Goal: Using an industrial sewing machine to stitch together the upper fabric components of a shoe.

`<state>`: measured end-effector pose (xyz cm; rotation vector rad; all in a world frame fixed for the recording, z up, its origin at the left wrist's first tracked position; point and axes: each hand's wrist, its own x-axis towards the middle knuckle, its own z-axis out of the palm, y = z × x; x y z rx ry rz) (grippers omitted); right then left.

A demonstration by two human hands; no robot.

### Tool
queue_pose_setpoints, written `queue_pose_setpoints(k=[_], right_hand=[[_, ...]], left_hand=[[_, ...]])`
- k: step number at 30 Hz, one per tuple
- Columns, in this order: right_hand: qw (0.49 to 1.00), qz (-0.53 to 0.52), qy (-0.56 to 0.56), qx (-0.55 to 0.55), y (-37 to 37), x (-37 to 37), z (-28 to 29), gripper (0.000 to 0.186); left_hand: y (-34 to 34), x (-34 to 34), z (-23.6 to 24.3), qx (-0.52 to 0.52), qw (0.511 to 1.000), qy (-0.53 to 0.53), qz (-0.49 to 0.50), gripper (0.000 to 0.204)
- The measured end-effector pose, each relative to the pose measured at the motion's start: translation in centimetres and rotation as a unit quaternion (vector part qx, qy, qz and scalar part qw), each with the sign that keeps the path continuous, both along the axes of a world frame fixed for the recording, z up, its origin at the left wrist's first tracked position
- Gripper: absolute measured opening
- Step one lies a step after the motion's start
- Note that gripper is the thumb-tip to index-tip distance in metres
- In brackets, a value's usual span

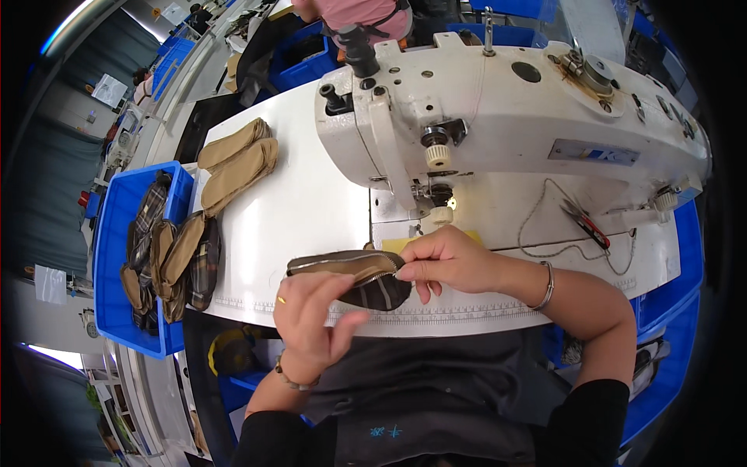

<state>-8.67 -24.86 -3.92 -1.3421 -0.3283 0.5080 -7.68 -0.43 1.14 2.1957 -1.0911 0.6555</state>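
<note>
A small dark plaid zippered pouch (pixel 379 293) with tan lining lies at the front of the sewing table, its zipper parted so the lining shows. My right hand (pixel 447 261) pinches the pouch's right end, thumb and fingers closed at the zipper. Over the left end rests my left hand (pixel 311 315), fingertips at the pouch's near edge, thumb held apart and nothing gripped. Just beyond the pouch stands the needle area of a white sewing machine (pixel 498 117), with a yellow piece (pixel 397 244) on its bed.
Tan fabric pieces (pixel 241 175) lie stacked at the table's far left. A blue bin (pixel 106 272) beside them holds several plaid and tan pouches (pixel 180 253). Red-handled thread snips (pixel 587 224) and a loose cord (pixel 537 253) lie at right. A ruler strip (pixel 459 315) runs along the front edge.
</note>
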Motion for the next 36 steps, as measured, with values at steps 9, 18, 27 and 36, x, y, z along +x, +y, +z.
queue_pose_setpoints(k=[9,18,27,36], right_hand=[[0.995,-0.053,0.078,-0.022,0.4,0.0,0.8,0.022],[0.987,-0.154,0.010,-0.043,0.7,-0.1,-1.5,0.021],[0.979,-0.169,0.076,0.082,0.9,-0.1,-2.3,0.023],[0.985,-0.118,0.085,0.090,0.3,0.3,-1.9,0.028]], left_hand=[[-0.2,-0.6,-1.7,0.100,0.993,-0.047,-0.035,0.036],[-2.7,-3.1,-2.1,0.148,0.988,-0.017,-0.051,0.027],[-4.4,-3.8,-0.6,0.198,0.977,-0.065,-0.037,0.031],[-3.7,-3.5,-1.1,0.167,0.985,-0.008,-0.048,0.031]])
